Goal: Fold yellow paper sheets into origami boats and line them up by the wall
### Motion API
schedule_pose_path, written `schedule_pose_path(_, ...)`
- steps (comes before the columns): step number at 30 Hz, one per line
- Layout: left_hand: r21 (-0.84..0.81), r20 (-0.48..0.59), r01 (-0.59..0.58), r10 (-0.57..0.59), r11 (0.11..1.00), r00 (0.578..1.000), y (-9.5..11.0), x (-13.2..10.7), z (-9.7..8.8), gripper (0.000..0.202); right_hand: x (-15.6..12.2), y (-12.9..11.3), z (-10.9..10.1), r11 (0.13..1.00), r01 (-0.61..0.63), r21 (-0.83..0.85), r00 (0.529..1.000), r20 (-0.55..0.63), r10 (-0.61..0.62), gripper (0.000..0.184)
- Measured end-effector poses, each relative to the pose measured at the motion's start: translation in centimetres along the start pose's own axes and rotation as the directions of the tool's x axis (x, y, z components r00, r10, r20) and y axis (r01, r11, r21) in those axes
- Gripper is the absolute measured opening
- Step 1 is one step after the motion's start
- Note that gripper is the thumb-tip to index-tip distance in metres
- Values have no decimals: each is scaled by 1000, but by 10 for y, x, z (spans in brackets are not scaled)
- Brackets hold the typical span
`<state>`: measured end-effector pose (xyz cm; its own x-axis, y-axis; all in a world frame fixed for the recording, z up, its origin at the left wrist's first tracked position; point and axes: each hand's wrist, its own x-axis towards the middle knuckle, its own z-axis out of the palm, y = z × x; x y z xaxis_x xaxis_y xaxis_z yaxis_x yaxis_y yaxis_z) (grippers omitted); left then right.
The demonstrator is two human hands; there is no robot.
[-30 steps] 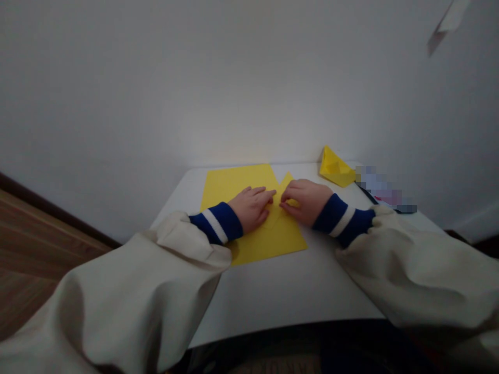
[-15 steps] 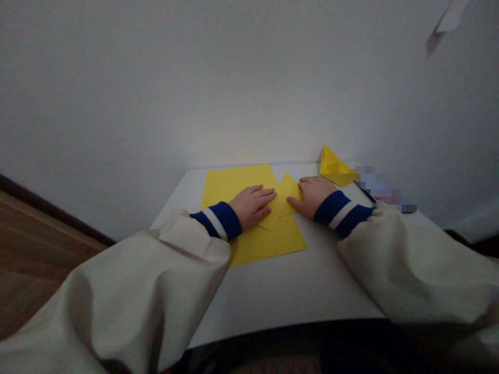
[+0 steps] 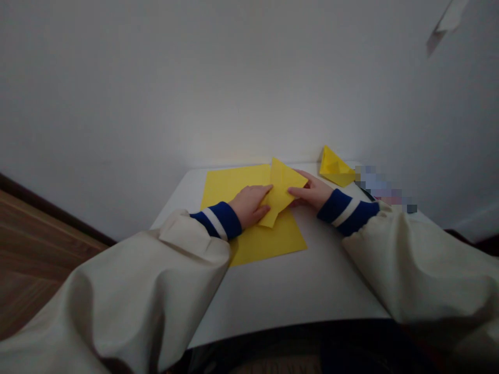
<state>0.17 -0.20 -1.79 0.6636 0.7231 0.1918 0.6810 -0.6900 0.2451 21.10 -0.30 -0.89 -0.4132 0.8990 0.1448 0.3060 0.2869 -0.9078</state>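
A small folded piece of yellow paper [image 3: 283, 189] is tilted up off a flat yellow sheet [image 3: 249, 208] on the white table [image 3: 296, 291]. My left hand [image 3: 249, 205] grips the folded piece at its left edge, fingers curled round it. From the right, my right hand [image 3: 312, 189] pinches its right edge, thumb on top and fingers underneath. Both hands sit near the table's far side, close to the wall.
A finished yellow paper figure [image 3: 335, 169] stands at the far right corner of the table. A blurred object [image 3: 384, 189] lies beside it on the right edge. A white wall rises just behind the table; wooden floor shows at the left.
The folded piece lay flat under both hands; now both hands have lifted it so its far side tilts upward. My right hand shifted right, then came under the paper's edge.
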Motion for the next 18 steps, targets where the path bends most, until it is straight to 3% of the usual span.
schedule_pose_path(2,-81,-31,48,-51,996,998,1,1,-1,73,-1,-4,4,998,14,59,997,81,-18,51)
schedule_pose_path(5,-194,-102,67,-89,979,991,3,2,-4,92,-2,-5,9,993,78,92,990,114,-88,55)
schedule_pose_path(10,-240,-177,160,-205,957,963,7,4,-11,105,-4,-2,13,987,154,54,965,206,-162,68)
schedule_pose_path(15,-204,-237,210,-257,956,937,7,5,-14,103,-6,0,11,950,234,-205,962,191,-196,63)
schedule_pose_path(18,-151,-306,211,-249,966,919,6,6,-16,84,-7,-6,8,885,273,-378,962,120,-246,58)
